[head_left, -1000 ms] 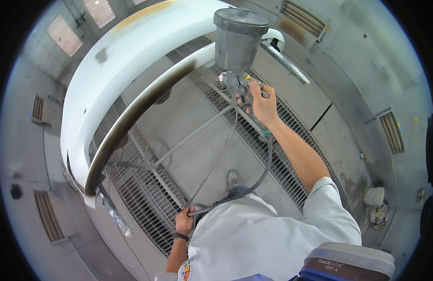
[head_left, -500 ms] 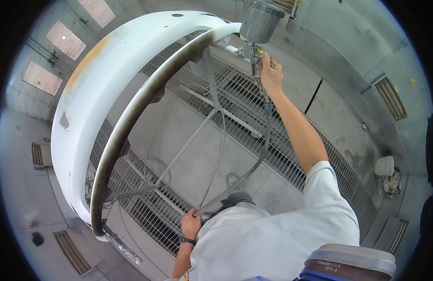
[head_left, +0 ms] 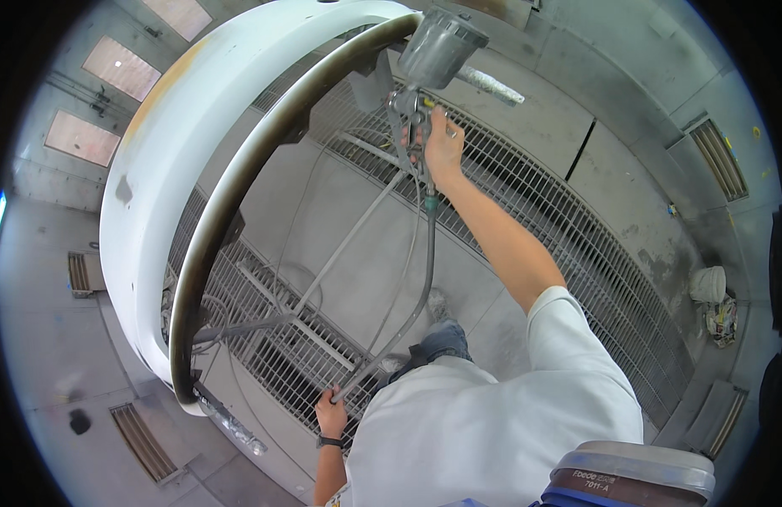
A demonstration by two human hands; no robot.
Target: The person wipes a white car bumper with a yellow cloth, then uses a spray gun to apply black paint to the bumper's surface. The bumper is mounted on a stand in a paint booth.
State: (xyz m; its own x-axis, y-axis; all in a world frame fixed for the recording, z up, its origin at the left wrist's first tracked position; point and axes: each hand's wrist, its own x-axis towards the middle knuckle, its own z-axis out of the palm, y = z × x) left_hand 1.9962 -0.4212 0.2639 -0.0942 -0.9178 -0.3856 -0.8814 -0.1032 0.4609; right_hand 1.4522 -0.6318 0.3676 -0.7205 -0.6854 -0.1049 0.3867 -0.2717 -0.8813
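Note:
My right hand (head_left: 436, 144) grips a metal spray gun (head_left: 405, 106), whose grey cup (head_left: 435, 49) sits upright beside the white bumper's inner lip (head_left: 260, 156), which is coloured dark brown in a band. The gun's hose (head_left: 426, 279) runs down to my left hand (head_left: 332, 410), closed on it near my waist. The large curved white bumper (head_left: 142, 211) has an orange-brown patch and grey spots. It rests on a grey metal stand (head_left: 344, 241), with foil-wrapped arms (head_left: 488, 83) sticking out. A thin line hangs below the gun.
Metal floor grates (head_left: 568, 253) run either side of a concrete strip (head_left: 475, 329). Booth walls with vents (head_left: 716, 156) and pinkish panels surround me. A white bucket (head_left: 706, 283) and crumpled pile (head_left: 721, 321) lie at the right. A respirator filter (head_left: 628, 473) shows at lower right.
My right hand and the gun have moved leftward, closer along the bumper's lip, after rising half a second ago. My left hand has shifted slightly. More of my legs shows.

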